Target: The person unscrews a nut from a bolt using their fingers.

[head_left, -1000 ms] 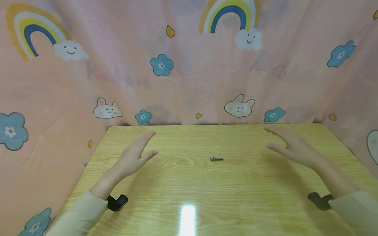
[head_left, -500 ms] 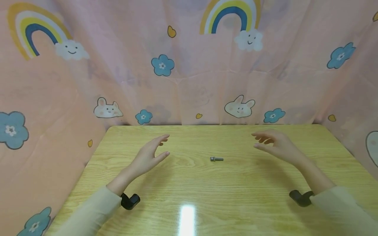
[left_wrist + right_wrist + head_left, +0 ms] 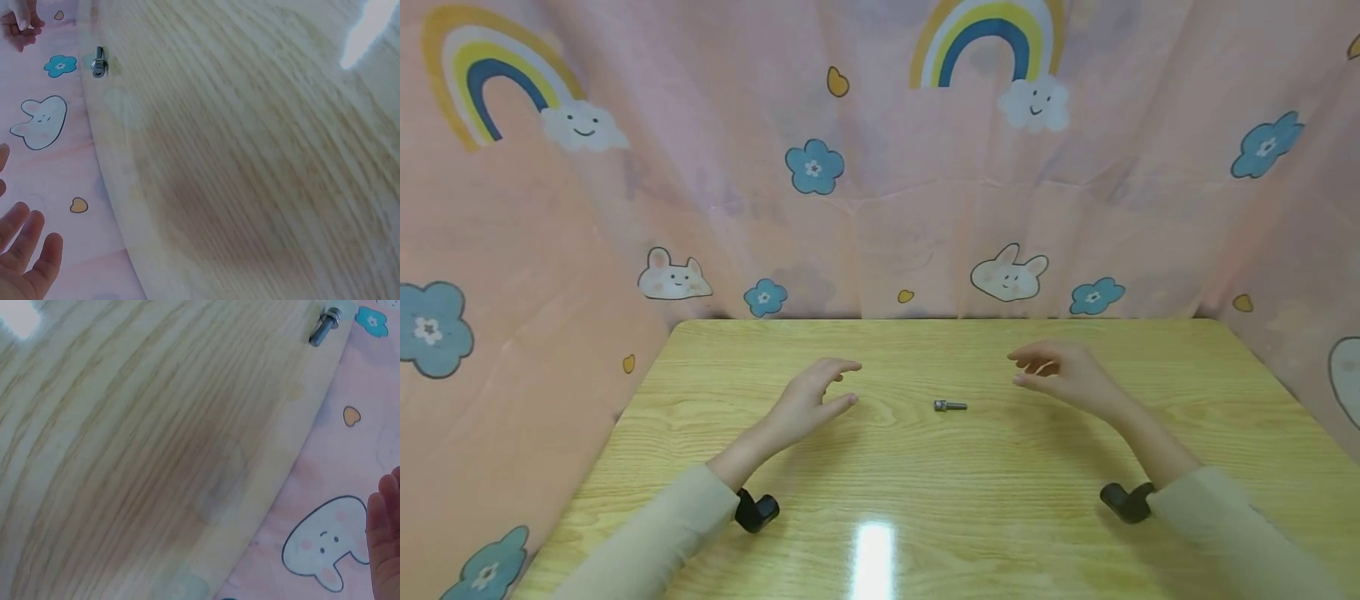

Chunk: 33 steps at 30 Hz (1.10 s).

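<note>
A small metal bolt lies on its side on the wooden table, its thicker head to the left in the head view. Both wrist views show it too, as a silvery bolt near the table's far edge and a bolt with what looks like a nut or washer by its head. To its left my left hand hovers above the table, thumb and fingers apart, holding nothing. On the other side my right hand hangs over the table, fingers loosely bent and nothing between them. Neither hand touches the bolt.
The wooden table has a bright light reflection near its front. A pink curtain with printed rainbows, flowers and animals stands behind and beside it. A black wrist device sits at the left cuff, another wrist device at the right.
Both hands have moved inward toward the bolt, the left going right and the right going left. The fingers of the right hand have bent more. The bolt lies where it was.
</note>
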Each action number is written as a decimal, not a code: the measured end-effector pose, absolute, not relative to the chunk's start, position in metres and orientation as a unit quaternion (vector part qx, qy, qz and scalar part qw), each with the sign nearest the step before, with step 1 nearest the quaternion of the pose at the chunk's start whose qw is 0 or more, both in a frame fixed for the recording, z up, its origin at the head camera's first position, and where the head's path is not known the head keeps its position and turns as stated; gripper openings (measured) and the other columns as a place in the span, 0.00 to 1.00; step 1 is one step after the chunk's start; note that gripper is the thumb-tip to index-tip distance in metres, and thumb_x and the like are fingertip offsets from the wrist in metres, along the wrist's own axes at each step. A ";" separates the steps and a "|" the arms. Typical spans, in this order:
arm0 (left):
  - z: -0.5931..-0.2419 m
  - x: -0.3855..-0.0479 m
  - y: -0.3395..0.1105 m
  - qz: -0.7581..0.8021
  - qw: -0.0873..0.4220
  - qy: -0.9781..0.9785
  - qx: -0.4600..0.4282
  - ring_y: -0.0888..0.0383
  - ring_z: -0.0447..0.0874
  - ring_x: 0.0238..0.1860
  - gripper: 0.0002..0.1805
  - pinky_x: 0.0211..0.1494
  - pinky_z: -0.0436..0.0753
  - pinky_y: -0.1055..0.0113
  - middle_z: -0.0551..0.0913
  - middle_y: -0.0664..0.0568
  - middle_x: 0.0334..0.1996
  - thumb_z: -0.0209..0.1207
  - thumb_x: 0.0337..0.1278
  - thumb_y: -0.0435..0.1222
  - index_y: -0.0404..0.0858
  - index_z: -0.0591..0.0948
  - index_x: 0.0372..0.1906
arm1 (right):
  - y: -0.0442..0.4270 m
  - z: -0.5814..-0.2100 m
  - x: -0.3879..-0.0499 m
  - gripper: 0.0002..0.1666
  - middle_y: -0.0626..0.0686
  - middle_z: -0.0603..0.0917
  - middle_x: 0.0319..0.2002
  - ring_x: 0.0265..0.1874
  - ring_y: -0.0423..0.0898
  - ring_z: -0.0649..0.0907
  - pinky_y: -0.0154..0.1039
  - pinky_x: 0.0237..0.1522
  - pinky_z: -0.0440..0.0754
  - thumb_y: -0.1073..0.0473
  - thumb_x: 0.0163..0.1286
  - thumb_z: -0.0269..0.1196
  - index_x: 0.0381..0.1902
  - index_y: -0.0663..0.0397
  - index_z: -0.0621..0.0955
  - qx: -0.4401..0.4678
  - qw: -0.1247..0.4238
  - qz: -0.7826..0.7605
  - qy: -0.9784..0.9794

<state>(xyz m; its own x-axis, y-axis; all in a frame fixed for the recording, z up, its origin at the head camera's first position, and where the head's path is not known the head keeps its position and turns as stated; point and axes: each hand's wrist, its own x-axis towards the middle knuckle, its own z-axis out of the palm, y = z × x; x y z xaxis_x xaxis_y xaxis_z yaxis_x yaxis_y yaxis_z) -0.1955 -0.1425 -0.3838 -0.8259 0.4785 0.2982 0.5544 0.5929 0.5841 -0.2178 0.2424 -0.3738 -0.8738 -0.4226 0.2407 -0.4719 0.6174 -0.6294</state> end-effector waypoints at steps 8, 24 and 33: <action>-0.395 -0.199 -0.128 -0.368 0.059 -0.881 -0.293 0.49 0.77 0.48 0.20 0.41 0.80 0.59 0.76 0.47 0.52 0.62 0.57 0.35 0.38 0.76 0.55 | 0.229 -0.385 -0.223 0.19 0.61 0.83 0.42 0.37 0.46 0.81 0.39 0.40 0.81 0.60 0.62 0.65 0.48 0.64 0.80 0.260 0.018 0.377 -0.889; -0.418 -0.203 -0.097 -0.383 0.031 -0.873 -0.301 0.52 0.78 0.45 0.21 0.40 0.80 0.67 0.77 0.45 0.51 0.61 0.57 0.34 0.34 0.75 0.56 | 0.208 -0.406 -0.230 0.18 0.60 0.83 0.41 0.36 0.46 0.81 0.38 0.39 0.81 0.61 0.60 0.66 0.46 0.66 0.81 0.263 -0.018 0.405 -0.875; -0.427 -0.206 -0.083 -0.376 0.020 -0.873 -0.309 0.54 0.78 0.45 0.20 0.42 0.79 0.68 0.77 0.46 0.50 0.61 0.58 0.34 0.35 0.75 0.56 | 0.199 -0.415 -0.236 0.17 0.58 0.84 0.41 0.36 0.45 0.80 0.37 0.39 0.80 0.61 0.60 0.66 0.46 0.65 0.81 0.274 -0.034 0.390 -0.878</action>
<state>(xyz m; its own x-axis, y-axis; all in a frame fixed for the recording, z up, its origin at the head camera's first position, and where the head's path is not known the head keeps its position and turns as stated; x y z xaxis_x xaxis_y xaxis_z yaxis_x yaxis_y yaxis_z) -0.2058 -0.0828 -0.4272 -0.8078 0.5249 0.2683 0.5554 0.5253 0.6447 -0.2361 0.1987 -0.4154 -0.8474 -0.5080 0.1541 -0.4548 0.5449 -0.7044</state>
